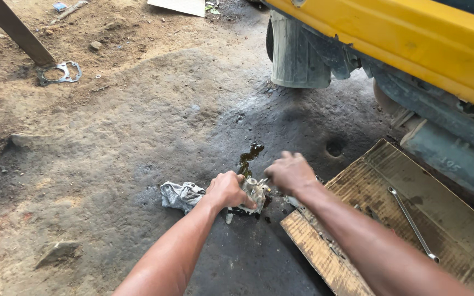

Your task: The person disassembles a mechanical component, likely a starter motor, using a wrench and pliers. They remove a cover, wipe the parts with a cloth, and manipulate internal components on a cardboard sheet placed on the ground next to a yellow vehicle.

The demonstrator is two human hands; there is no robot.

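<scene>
We grip the metal part (254, 193) with our left hand (227, 189); our right hand (291, 172) clenches a thin tool (263, 180) against it.

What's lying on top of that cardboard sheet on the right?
A long metal wrench lies on the cardboard. The right hand and forearm cover its near-left part, so anything under them cannot be seen.
</scene>
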